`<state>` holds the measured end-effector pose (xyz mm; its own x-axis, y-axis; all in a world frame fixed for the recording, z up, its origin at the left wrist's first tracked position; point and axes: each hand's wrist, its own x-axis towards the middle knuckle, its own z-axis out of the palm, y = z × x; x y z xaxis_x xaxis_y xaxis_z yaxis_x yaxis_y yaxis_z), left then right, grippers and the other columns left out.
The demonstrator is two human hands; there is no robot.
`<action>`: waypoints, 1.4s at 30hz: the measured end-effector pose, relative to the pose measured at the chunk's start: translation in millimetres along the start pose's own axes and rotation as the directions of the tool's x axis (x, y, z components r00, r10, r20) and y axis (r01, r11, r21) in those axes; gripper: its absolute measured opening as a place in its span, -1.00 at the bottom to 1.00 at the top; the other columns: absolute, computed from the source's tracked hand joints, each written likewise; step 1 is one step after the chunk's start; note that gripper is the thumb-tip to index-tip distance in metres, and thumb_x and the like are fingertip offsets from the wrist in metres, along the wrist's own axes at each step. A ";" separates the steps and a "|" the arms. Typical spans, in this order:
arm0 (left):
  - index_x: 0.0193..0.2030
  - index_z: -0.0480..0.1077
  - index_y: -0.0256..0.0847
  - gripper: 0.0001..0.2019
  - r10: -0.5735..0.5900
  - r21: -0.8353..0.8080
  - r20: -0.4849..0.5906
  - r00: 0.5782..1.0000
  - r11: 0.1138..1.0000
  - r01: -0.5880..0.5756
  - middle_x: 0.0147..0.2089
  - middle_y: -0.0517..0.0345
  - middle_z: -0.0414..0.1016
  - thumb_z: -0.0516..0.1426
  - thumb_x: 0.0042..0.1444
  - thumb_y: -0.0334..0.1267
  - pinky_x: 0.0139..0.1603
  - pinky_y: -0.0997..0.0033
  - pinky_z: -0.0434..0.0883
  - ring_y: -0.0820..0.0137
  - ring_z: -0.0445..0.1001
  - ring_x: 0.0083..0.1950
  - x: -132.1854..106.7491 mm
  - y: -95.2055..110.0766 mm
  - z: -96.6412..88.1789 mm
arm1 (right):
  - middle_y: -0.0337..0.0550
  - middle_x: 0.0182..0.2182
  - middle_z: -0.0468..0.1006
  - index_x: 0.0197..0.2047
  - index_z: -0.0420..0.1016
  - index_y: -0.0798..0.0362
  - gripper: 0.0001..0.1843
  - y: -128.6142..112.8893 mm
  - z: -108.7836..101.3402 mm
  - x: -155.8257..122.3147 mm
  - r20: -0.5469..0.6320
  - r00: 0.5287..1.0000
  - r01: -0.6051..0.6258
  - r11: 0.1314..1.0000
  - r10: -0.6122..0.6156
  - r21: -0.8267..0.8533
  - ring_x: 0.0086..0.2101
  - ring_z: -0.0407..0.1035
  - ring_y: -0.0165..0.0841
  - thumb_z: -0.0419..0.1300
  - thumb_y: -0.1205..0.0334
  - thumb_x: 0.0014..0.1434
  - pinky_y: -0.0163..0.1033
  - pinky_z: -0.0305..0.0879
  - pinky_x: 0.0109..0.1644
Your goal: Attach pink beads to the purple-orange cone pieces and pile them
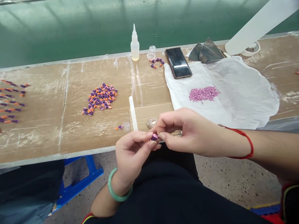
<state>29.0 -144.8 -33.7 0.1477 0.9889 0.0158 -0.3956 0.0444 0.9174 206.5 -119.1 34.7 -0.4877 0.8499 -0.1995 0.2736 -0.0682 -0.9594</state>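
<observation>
My left hand [132, 151] pinches a small purple figure [154, 137] with a pink end between thumb and fingers. Thumb and forefinger of my right hand [187, 132] are pressed together right at that pink end; anything between them is too small to make out. Just behind the fingers, a small round dish [151, 123] sits on a cardboard piece [149, 110]. Left of my hands lies one purple-and-orange figure [119, 127]. A pile of similar figures [101, 98] is farther left. Tiny pink pieces [203, 94] are heaped on a white cloth [224, 109] to the right.
A dropper bottle [135, 46] stands at the table's back edge, near a clear cup [151, 52] and a phone [178, 63]. Figures in rows [11, 102] lie far left. A white strip [133, 113], dark sheets [207, 53] and tape roll [251, 49] are also there.
</observation>
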 end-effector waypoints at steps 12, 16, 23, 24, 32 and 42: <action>-0.33 0.64 -0.15 -0.87 -0.005 0.065 -0.028 1.000 0.998 0.006 -0.38 0.17 0.68 0.44 0.01 -0.21 -0.43 0.55 0.64 0.42 0.64 -0.47 2.1 3.1 6.9 | -0.27 -0.51 0.57 -0.45 0.33 0.04 -0.83 1.3 0.5 -3.2 -0.066 0.990 0.114 0.981 -0.126 -0.157 -0.48 0.42 -0.49 0.16 0.36 0.18 -0.41 0.31 -0.43; -0.32 0.64 -0.15 -0.89 -0.011 0.045 -0.008 1.000 0.999 0.012 -0.36 0.17 0.69 0.44 0.02 -0.26 -0.42 0.56 0.64 0.41 0.65 -0.45 2.8 3.3 7.1 | -0.29 -0.53 0.56 -0.46 0.34 0.05 -0.83 4.4 0.9 -4.3 -0.086 0.984 0.136 0.975 -0.153 -0.177 -0.51 0.41 -0.51 0.16 0.36 0.17 -0.43 0.28 -0.46; -0.26 0.65 -0.13 -0.87 -0.040 0.069 0.041 0.998 0.997 0.037 -0.34 0.20 0.71 0.38 0.06 -0.43 -0.34 0.60 0.64 0.42 0.68 -0.40 1.1 1.6 3.7 | -0.25 -0.47 0.59 -0.42 0.36 0.04 -0.85 12.9 -3.4 -7.0 -0.054 0.989 0.124 0.975 -0.136 -0.187 -0.44 0.50 -0.44 0.14 0.30 0.20 -0.39 0.40 -0.39; -0.25 0.64 -0.13 -0.84 -0.050 0.098 0.050 0.998 0.994 0.045 -0.33 0.20 0.71 0.37 0.06 -0.45 -0.33 0.60 0.64 0.41 0.68 -0.39 0.9 2.0 3.3 | -0.24 -0.43 0.61 -0.39 0.39 0.03 -0.88 14.7 -5.5 -7.8 -0.052 0.992 0.103 0.975 -0.116 -0.197 -0.41 0.52 -0.42 0.14 0.29 0.20 -0.37 0.43 -0.36; -0.24 0.59 -0.21 -0.91 -0.027 0.637 0.113 0.993 0.769 -0.052 -0.42 0.19 0.66 0.25 0.15 -0.43 -0.41 0.57 0.57 0.43 0.63 -0.47 10.3 8.2 -39.1 | -0.08 -0.16 0.70 -0.27 0.54 -0.03 -0.78 42.1 -31.9 -21.3 -0.233 0.973 -0.068 0.953 -0.003 -0.296 -0.15 0.60 -0.16 0.14 0.06 0.24 -0.14 0.56 -0.19; -0.19 0.60 -0.24 -0.85 0.158 0.969 0.141 0.977 0.180 -0.169 -0.53 0.25 0.48 0.26 0.17 -0.23 -0.44 0.43 0.35 0.44 0.36 -0.54 54.5 30.3 -107.6 | -0.14 -0.15 0.72 -0.36 0.59 -0.13 -0.52 65.5 -53.8 -33.0 -0.400 0.910 -0.225 0.940 0.109 -0.256 -0.11 0.60 0.02 0.16 -0.36 0.13 0.15 0.54 -0.09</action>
<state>-72.5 -74.3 -47.9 0.2097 0.9535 0.2165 0.7825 -0.2965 0.5475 285.1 -123.5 -10.8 -0.0820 0.9751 -0.2062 0.5794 -0.1217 -0.8059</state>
